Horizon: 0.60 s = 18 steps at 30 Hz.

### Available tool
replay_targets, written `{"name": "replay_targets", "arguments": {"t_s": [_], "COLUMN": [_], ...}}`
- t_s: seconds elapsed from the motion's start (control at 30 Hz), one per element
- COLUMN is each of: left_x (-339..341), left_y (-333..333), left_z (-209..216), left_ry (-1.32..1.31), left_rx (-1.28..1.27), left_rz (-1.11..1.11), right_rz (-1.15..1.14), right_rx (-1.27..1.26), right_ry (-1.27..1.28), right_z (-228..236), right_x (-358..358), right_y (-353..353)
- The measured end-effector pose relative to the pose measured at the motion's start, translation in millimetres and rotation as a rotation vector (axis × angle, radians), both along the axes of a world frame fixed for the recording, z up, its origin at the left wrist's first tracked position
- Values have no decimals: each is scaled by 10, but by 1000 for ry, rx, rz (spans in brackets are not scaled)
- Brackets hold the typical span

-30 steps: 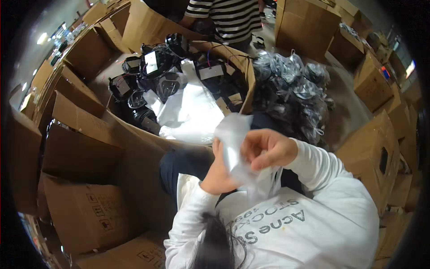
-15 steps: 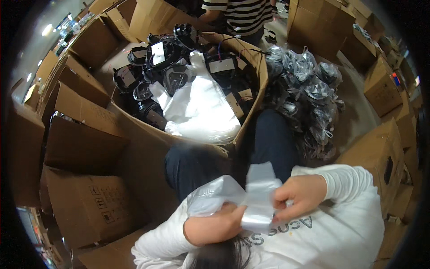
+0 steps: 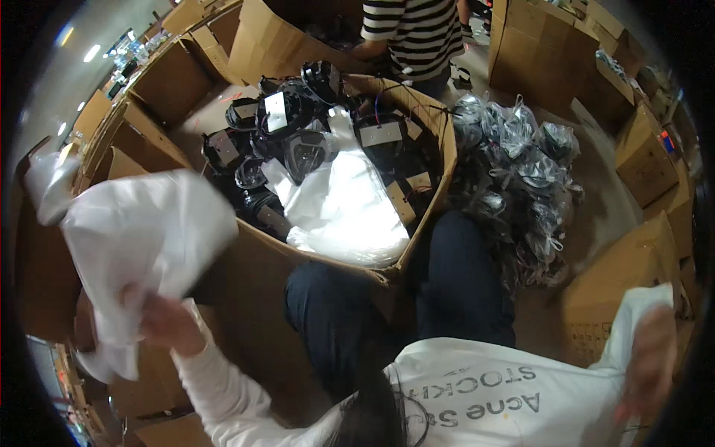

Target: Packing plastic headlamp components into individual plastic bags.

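Observation:
My left hand (image 3: 171, 324) is raised at the left, closed on the lower part of a white translucent plastic bag (image 3: 149, 223). The bag billows out above and beside it, blurred by motion. Far to the right, my right hand (image 3: 649, 365) is held away from my body, too smeared to show its fingers. In front of my knees stands a large cardboard box (image 3: 447, 149) full of black round-framed devices (image 3: 298, 112) with pale plates and thin wires. A stack of flat white plastic bags (image 3: 346, 208) lies on top of these devices.
Right of the box, many devices wrapped in clear bags (image 3: 525, 149) are heaped on the floor. Cardboard cartons stand along the left and right, one carton (image 3: 625, 261) close to my right arm. A person in a striped shirt (image 3: 413, 37) stands beyond the box.
Both hands were together over my lap on the plastic bag. They have since parted: the left swung out left with the bag, which has spread open; the right moved far right.

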<state>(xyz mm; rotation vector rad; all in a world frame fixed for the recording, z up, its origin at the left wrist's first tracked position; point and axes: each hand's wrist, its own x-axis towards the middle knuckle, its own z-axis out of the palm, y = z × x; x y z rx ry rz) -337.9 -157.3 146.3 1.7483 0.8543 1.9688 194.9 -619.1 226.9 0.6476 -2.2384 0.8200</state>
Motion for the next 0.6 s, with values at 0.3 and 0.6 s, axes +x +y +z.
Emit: {"name": "replay_targets", "arguments": {"t_s": [0.3, 0.6], "left_x": [2082, 2190], "left_y": [114, 136], "left_z": [-1620, -1118], "left_ry": [1353, 884], "left_rx": [-223, 99], "left_rz": [-416, -49], "right_rz": [192, 367], "right_rx": [420, 456], "right_ry": [-200, -478], "right_z": [940, 1263], "right_x": [-1475, -2143], "right_y": [1409, 1637]}}
